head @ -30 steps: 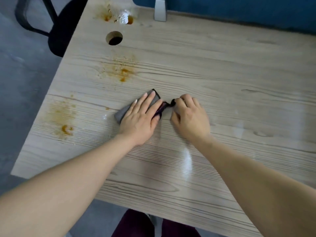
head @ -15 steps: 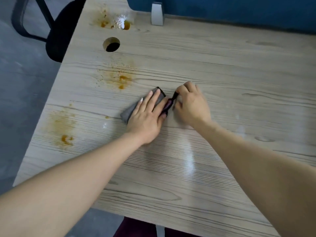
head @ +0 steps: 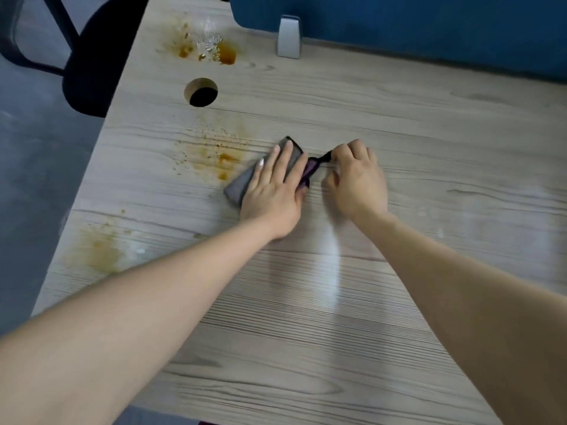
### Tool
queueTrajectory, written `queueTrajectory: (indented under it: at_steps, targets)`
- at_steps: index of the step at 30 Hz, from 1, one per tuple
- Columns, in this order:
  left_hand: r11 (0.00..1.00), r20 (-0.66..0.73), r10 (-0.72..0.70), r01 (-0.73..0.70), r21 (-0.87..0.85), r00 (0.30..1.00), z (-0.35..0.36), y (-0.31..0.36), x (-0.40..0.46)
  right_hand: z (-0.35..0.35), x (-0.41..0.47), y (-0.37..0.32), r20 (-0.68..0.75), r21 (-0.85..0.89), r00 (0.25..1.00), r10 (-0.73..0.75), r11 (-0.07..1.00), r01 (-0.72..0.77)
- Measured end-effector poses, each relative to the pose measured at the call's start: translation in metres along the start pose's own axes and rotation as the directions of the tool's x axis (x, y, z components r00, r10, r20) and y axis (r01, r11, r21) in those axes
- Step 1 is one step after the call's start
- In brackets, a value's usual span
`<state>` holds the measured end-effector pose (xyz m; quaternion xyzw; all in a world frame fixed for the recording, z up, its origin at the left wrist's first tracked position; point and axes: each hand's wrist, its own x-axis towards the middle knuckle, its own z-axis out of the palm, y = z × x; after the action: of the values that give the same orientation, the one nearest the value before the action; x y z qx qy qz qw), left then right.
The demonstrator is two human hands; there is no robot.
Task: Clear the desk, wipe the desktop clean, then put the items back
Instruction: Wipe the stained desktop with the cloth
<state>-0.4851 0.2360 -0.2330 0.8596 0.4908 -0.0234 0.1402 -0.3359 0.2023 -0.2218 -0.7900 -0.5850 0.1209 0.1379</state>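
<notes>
A folded grey cloth (head: 241,184) with a dark edge lies on the light wood desktop (head: 399,133). My left hand (head: 273,188) presses flat on it, fingers spread. My right hand (head: 357,179) sits just to its right, pinching a dark corner of the cloth (head: 322,159) between thumb and fingers. Orange-brown stains mark the desk: one (head: 221,161) just left of the cloth, one (head: 98,250) near the left edge, one (head: 211,49) at the far left corner with white crumbs.
A round cable hole (head: 201,92) opens in the desk left of centre. A blue partition (head: 429,26) with a grey metal bracket (head: 289,36) bounds the far edge. A black chair (head: 89,56) stands beyond the left edge, over grey floor.
Both hands and the cloth have slid a little away from me and to the right. My right hand has shifted its pinch on the cloth's dark corner.
</notes>
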Motion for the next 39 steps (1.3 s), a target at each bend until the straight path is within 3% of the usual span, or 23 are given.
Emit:
queueTrajectory:
  at_steps: [4,10,13,16,18,20,23,28,39]
  targets:
    - [0.998,0.044,0.061,-0.060,-0.010,0.997,-0.009,-0.012,0.024,0.003,0.009,-0.004,-0.008,-0.012,1.000,0.017,1.000,-0.018]
    - [0.996,0.046,-0.084,0.085,-0.023,0.995,-0.021,-0.008,0.082,0.000,0.012,-0.003,0.014,0.026,0.999,0.037,0.999,-0.037]
    - [0.996,0.107,-0.065,0.070,-0.046,0.992,-0.026,-0.009,0.083,-0.007,0.015,-0.007,0.022,0.085,0.995,0.095,0.992,-0.096]
    - [0.967,0.123,0.003,0.028,-0.252,0.992,-0.034,-0.016,0.087,-0.012,0.021,-0.021,0.028,0.123,0.993,0.115,0.985,-0.118]
    - [0.864,0.045,-0.007,0.029,-0.503,0.999,-0.042,-0.024,0.088,-0.011,0.030,-0.038,0.017,0.143,0.995,0.103,0.984,-0.104]
    - [0.817,-0.079,-0.073,0.014,-0.576,0.994,-0.052,-0.038,0.085,-0.007,0.041,-0.059,-0.027,0.200,0.995,0.097,0.976,-0.090]
    - [0.866,-0.177,-0.164,0.056,-0.496,0.970,-0.067,-0.071,0.080,0.012,0.058,-0.092,-0.075,0.246,0.992,0.103,0.966,-0.082]
    - [0.927,-0.248,-0.256,0.163,-0.338,0.934,-0.073,-0.129,0.072,0.051,0.069,-0.124,-0.033,0.067,0.983,0.180,0.982,-0.178]
    - [0.958,-0.277,-0.287,0.271,-0.095,0.917,-0.070,-0.187,0.106,0.052,0.126,-0.095,-0.062,-0.074,0.971,0.229,0.970,-0.233]
